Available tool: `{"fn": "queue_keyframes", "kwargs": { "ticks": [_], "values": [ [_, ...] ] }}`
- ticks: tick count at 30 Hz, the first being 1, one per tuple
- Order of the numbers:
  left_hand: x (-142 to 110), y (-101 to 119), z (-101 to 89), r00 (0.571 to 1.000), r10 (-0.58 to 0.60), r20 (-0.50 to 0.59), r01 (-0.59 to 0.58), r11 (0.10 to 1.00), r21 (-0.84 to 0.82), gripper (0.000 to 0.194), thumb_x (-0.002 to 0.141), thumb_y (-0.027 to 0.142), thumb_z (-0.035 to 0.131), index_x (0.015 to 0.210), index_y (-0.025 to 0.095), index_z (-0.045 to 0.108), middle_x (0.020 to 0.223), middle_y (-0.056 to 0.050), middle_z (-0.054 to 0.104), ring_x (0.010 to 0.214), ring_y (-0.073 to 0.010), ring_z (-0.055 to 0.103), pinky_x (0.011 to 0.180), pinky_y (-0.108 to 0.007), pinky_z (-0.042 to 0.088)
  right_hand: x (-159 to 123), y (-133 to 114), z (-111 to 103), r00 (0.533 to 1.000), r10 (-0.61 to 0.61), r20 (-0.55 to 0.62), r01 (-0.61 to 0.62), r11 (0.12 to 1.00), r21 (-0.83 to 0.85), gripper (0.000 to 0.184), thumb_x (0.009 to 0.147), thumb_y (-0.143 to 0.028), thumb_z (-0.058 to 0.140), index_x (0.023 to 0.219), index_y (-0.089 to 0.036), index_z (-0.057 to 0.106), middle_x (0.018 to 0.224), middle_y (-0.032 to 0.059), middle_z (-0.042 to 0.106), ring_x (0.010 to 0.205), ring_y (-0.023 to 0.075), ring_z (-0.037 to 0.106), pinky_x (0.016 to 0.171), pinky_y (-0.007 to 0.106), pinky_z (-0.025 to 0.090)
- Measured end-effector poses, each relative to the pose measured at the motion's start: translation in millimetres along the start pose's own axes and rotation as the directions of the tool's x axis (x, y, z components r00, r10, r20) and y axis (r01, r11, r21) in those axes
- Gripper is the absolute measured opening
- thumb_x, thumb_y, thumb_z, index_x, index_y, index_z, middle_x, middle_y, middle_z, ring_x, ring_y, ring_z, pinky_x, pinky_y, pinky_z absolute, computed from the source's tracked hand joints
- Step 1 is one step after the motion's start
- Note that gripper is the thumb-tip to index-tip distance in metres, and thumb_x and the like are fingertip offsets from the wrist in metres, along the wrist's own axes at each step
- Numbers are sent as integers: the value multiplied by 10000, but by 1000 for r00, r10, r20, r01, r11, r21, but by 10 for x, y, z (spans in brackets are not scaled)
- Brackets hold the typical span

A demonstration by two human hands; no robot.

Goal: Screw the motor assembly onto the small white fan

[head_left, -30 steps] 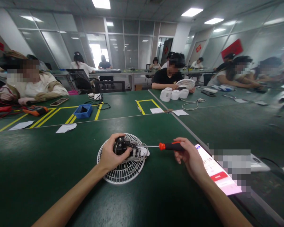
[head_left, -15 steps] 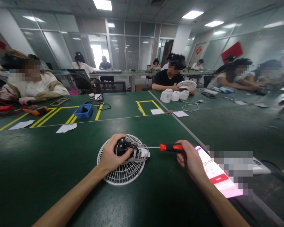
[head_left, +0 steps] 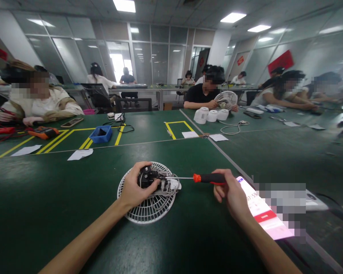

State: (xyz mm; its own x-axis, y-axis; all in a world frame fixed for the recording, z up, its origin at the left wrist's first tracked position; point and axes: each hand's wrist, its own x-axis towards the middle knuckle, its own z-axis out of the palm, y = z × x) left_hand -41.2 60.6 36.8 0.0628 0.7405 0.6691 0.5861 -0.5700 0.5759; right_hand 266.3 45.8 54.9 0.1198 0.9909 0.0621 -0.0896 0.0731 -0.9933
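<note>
My left hand [head_left: 135, 186] is wrapped round a black fan motor [head_left: 145, 177], thumb towards the right. The motor lies on a round white fan grille [head_left: 148, 217] that rests flat on the table. Pale wires and a white plastic piece [head_left: 175, 185] sit at the motor's right side. Closed on the handle end of a red and black screwdriver [head_left: 207, 178] is my right hand [head_left: 231, 190]. The screwdriver lies level, its shaft pointing left and its tip at the motor assembly. The exact point where the tip meets it is too small to make out.
A lit phone [head_left: 263, 209] lies under and beside my right forearm. Beyond the table seam are a blue bin [head_left: 101, 134], paper slips [head_left: 80, 154] and white plastic parts [head_left: 208, 115]. Across the table, a person in black [head_left: 200, 95] holds another white grille [head_left: 228, 99].
My right hand has shifted slightly back along the screwdriver handle, baring more of it. My left hand and the motor stay put. The person across has tilted their grille upright.
</note>
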Motion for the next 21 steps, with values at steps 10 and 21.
{"fn": "queue_keyframes", "kwargs": {
  "ticks": [10, 21],
  "values": [
    [28, 33, -13, 999, 41, 2, -41, 999, 5, 452, 803, 320, 757, 1206, 218, 578, 1115, -55, 687, 977, -205, 682, 896, -367, 581, -24, -67, 37, 1000, 3, 16, -6, 980, 200, 289, 772, -398, 697, 992, -224, 628, 808, 20, 665, 674, 197, 648, 526, 282, 509],
    [9, 41, -20, 999, 43, -3, -43, 999, 17, 446, 801, 326, 767, 1189, 214, 579, 1089, -48, 690, 947, -194, 685, 876, -354, 587, 10, -2, 23, 996, 88, 3, -87, 985, 150, 379, 840, -586, 688, 921, -224, 608, 448, -109, 370, 367, 92, 365, 377, 200, 323]
  ]
}}
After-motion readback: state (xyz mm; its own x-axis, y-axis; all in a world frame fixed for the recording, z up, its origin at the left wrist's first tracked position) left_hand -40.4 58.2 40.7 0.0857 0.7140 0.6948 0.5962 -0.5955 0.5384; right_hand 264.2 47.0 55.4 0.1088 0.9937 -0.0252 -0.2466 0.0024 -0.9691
